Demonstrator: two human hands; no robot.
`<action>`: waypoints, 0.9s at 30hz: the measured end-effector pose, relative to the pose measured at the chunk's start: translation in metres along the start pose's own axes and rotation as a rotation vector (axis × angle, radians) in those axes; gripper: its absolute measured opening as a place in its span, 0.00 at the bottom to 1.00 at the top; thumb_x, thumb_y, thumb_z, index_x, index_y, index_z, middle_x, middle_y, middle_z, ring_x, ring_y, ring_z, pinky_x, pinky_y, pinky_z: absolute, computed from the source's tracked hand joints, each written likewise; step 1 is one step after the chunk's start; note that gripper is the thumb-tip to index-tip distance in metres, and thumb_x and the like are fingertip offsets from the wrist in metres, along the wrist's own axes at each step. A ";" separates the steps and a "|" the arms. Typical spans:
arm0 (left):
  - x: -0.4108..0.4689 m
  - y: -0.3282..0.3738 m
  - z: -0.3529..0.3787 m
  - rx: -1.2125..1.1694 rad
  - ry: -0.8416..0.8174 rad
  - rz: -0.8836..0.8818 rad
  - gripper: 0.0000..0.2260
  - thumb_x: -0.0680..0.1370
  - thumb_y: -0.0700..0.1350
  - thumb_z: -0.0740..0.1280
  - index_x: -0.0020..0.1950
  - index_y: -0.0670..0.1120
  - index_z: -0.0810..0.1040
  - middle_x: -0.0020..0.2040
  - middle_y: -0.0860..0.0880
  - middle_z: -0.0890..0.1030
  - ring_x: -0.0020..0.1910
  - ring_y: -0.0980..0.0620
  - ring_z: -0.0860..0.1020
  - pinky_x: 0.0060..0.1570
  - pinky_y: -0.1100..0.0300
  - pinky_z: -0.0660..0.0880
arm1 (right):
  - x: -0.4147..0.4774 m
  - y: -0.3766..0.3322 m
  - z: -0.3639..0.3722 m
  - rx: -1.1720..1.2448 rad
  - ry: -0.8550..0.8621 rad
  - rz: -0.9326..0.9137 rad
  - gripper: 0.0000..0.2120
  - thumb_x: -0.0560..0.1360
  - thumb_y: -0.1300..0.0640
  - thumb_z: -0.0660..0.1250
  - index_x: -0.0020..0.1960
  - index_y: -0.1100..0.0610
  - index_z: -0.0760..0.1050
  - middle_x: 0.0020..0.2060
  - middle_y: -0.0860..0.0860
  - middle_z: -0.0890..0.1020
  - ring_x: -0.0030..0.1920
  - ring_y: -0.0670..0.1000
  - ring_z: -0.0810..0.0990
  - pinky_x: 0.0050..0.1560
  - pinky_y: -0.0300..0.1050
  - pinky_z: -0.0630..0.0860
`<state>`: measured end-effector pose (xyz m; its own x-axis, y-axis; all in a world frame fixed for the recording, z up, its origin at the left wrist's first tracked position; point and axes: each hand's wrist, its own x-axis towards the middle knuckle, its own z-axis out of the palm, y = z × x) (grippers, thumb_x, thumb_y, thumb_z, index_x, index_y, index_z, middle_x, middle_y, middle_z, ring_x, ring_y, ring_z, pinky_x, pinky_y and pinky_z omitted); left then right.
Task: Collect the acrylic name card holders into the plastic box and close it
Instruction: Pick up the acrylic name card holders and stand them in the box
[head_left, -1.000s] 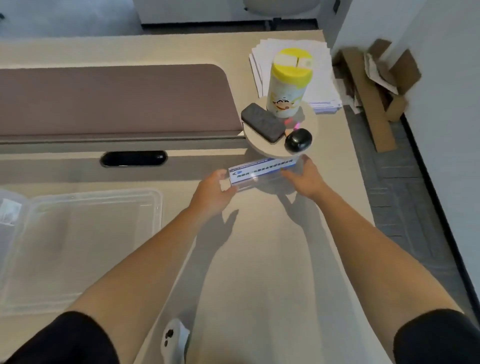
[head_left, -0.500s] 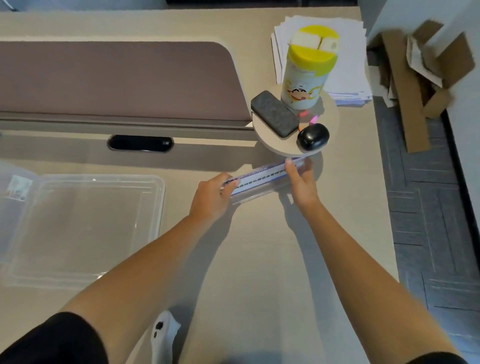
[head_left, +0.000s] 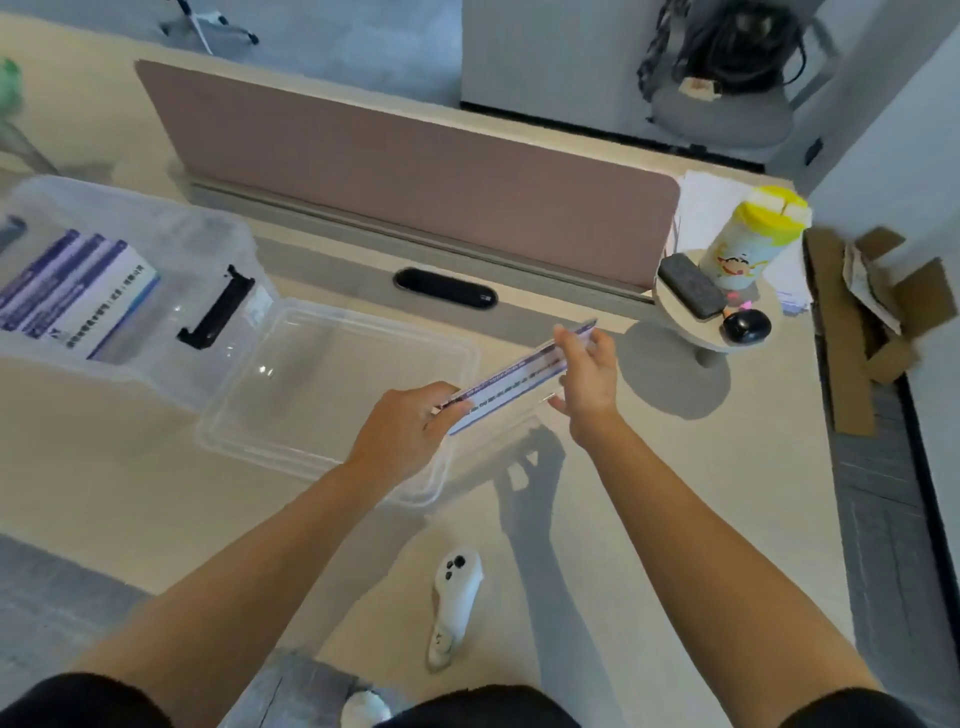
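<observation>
An acrylic name card holder (head_left: 519, 376) with a blue-and-white printed card hangs in the air over the desk, tilted up to the right. My left hand (head_left: 402, 428) grips its lower left end and my right hand (head_left: 587, 379) pinches its upper right end. Its left end is over the right edge of the clear lid (head_left: 291, 441), which lies flat on the desk. The clear plastic box (head_left: 218, 249) stands open at the far left, with several card holders (head_left: 78, 296) stacked inside and a black latch (head_left: 215, 309) on its near side.
A white handheld controller (head_left: 454, 597) lies on the desk near me. A small round stand (head_left: 696, 332) at right carries a yellow-lidded canister (head_left: 748, 239), a dark eraser-like block (head_left: 691, 291) and a black mouse (head_left: 745, 325). A brown divider panel (head_left: 415, 156) runs along the back.
Both hands lifted the card holder off the desk beside the round stand and carried it left toward the lid. The view swung left, bringing the open box with stacked holders into sight.
</observation>
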<state>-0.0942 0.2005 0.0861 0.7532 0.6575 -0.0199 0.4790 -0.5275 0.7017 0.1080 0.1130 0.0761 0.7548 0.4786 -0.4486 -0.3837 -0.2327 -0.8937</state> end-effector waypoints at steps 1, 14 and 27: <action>-0.014 -0.005 -0.016 -0.012 0.012 0.006 0.10 0.80 0.51 0.65 0.51 0.47 0.82 0.36 0.54 0.81 0.29 0.58 0.75 0.31 0.72 0.66 | -0.013 -0.007 0.019 -0.023 -0.010 -0.019 0.20 0.78 0.46 0.67 0.67 0.47 0.66 0.49 0.45 0.76 0.44 0.46 0.76 0.50 0.53 0.74; -0.161 -0.099 -0.185 -0.270 0.027 0.113 0.36 0.73 0.43 0.75 0.67 0.74 0.60 0.61 0.62 0.73 0.51 0.65 0.78 0.48 0.73 0.73 | -0.171 -0.044 0.211 -0.255 -0.364 -0.278 0.24 0.75 0.46 0.68 0.67 0.44 0.64 0.64 0.52 0.74 0.50 0.54 0.79 0.48 0.54 0.77; -0.128 -0.193 -0.280 0.042 0.203 0.258 0.32 0.72 0.43 0.76 0.70 0.64 0.67 0.59 0.56 0.77 0.50 0.61 0.77 0.50 0.73 0.72 | -0.152 -0.048 0.365 -0.242 -0.799 -0.271 0.43 0.68 0.41 0.73 0.76 0.33 0.52 0.75 0.41 0.61 0.69 0.57 0.70 0.55 0.63 0.80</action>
<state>-0.4094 0.3689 0.1532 0.7491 0.5909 0.2995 0.3055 -0.7093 0.6353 -0.1828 0.3599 0.1902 0.1699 0.9721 -0.1617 -0.0537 -0.1547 -0.9865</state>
